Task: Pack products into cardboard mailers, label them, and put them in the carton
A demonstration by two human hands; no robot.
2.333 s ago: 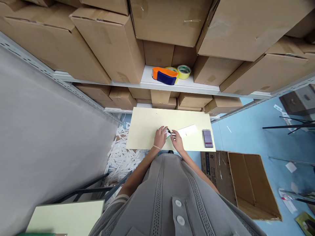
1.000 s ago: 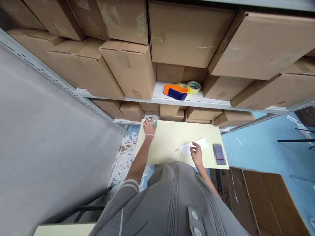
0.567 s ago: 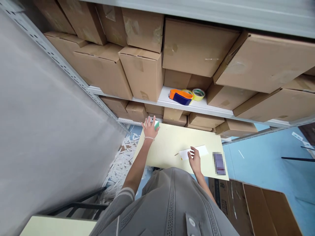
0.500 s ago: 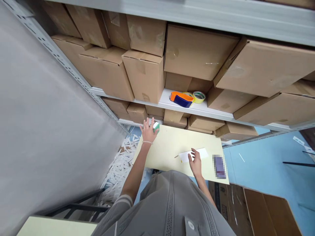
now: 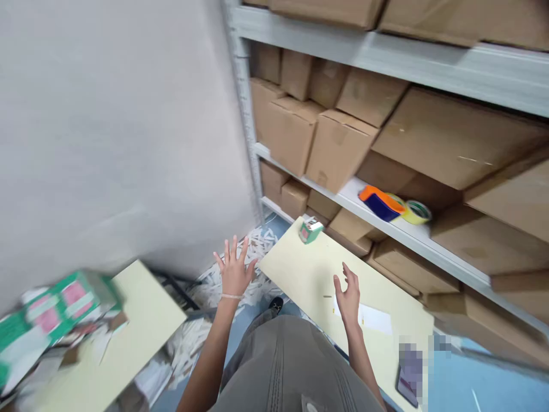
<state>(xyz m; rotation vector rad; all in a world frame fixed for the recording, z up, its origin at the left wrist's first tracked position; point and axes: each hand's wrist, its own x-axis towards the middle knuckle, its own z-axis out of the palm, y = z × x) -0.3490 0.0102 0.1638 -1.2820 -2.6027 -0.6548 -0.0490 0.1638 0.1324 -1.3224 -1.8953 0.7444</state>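
My left hand [image 5: 234, 269] hangs in the air left of the pale yellow table [image 5: 309, 274], fingers spread, holding nothing. It is above a heap of white paper strips [image 5: 201, 326] on the floor. My right hand [image 5: 348, 294] hovers over the table with fingers apart, also empty, just left of a white paper sheet [image 5: 373, 317]. A small green and white box [image 5: 311, 230] stands alone at the table's far corner. The picture is blurred by head motion.
A second pale table [image 5: 115, 326] at lower left carries green and pink boxes [image 5: 55, 306]. Metal shelving holds cardboard boxes [image 5: 338, 146], a tape dispenser [image 5: 380, 203] and a tape roll [image 5: 415, 212]. A phone [image 5: 409, 372] lies at the table's near end. A grey wall [image 5: 120, 126] stands at left.
My left hand has let go of the small green box at the table's far corner and drawn back, open. My right hand lifted off the paper. The view swung left.
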